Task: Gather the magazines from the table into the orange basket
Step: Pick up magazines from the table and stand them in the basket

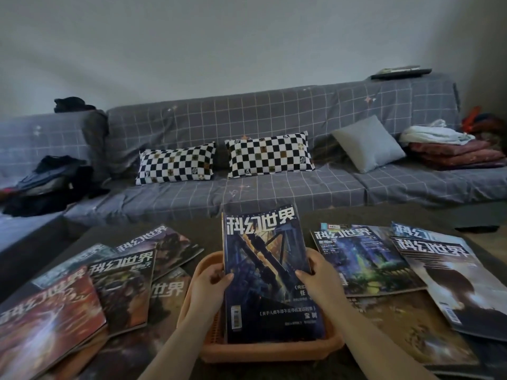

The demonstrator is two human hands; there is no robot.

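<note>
Your grey checked sofa (274, 116) stretches behind the bench (208, 229), where magazines lie fanned out, a left group (120, 278) and a right group (367, 259) on either side of the orange basket (271, 353). Standing tilted in that basket is the blue magazine (263, 259), its lower end down inside. Your left hand (212, 278) pinches its left edge and your right hand (318, 270) grips its right edge, fingers curled round it.

科幻世界 masthead on blue held magazine (267, 272), same title on table magazines (120, 286)
</note>
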